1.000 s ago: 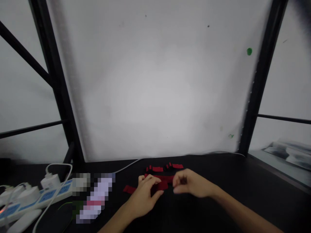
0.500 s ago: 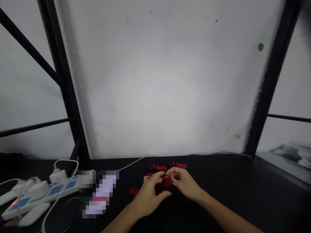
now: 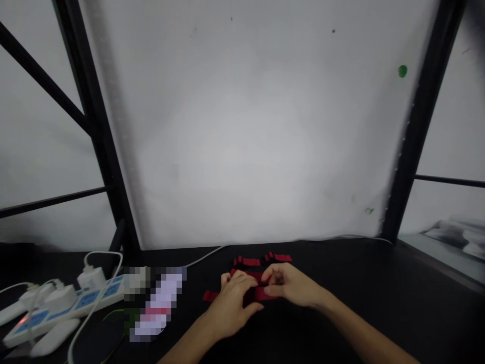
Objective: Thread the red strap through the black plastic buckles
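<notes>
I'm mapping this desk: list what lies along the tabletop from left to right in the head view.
White power strip with plugged-in adapters → blurred-out patch → left hand → right hand, both on a red strap. A second red strap lies behind the hands.

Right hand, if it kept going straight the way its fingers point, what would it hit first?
The right hand points leftward, so it would likely meet the left hand first, over the red strip; depth is unclear.
</notes>
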